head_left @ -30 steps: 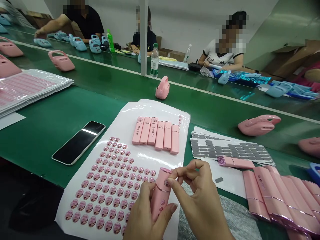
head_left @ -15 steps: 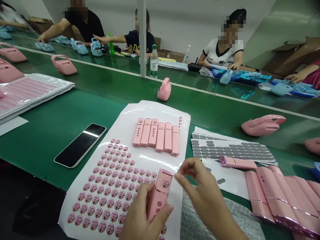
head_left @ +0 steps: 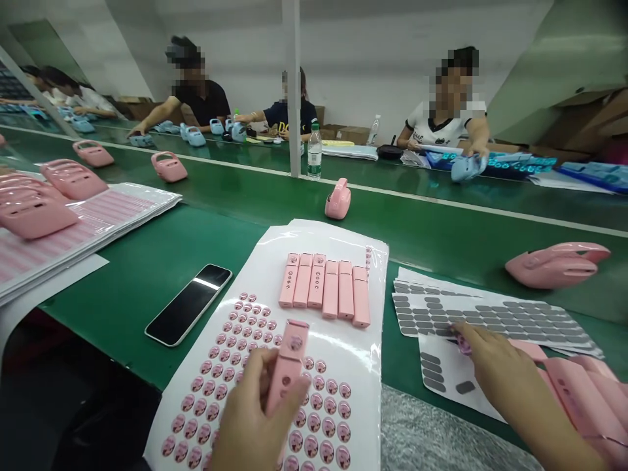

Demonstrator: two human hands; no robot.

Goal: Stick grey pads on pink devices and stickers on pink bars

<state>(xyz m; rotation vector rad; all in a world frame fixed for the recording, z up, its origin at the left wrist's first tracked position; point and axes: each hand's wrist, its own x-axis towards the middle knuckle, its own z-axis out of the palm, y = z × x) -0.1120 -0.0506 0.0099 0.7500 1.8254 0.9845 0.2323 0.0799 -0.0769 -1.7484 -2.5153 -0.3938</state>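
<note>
My left hand point(head_left: 248, 418) is wrapped round a slim pink stick-shaped device point(head_left: 289, 360), held tilted above a sheet of round picture stickers point(head_left: 346, 347). A round sticker shows near the device's top, with small round buttons below it. My right hand point(head_left: 500, 376) has its fingers closed over the purple end of another pink device point(head_left: 464, 344), which lies on sheets of grey oblong labels point(head_left: 510, 317). The palm hides most of that device's middle. Several similar pink devices point(head_left: 331, 288) stand in a row at the top of the sticker sheet.
A phone point(head_left: 189, 304) lies left of the stickers. Wrapped pink devices point(head_left: 579, 392) are piled at right, beside bubble wrap point(head_left: 422, 432). Pink handled cases point(head_left: 338, 199) sit on the green belt. Across it, several people handle blue cases, near a water bottle point(head_left: 314, 154).
My right hand has left the held device's top and moved right onto the other pink device. My left hand still holds its device. The camera view has shifted, showing more at left.
</note>
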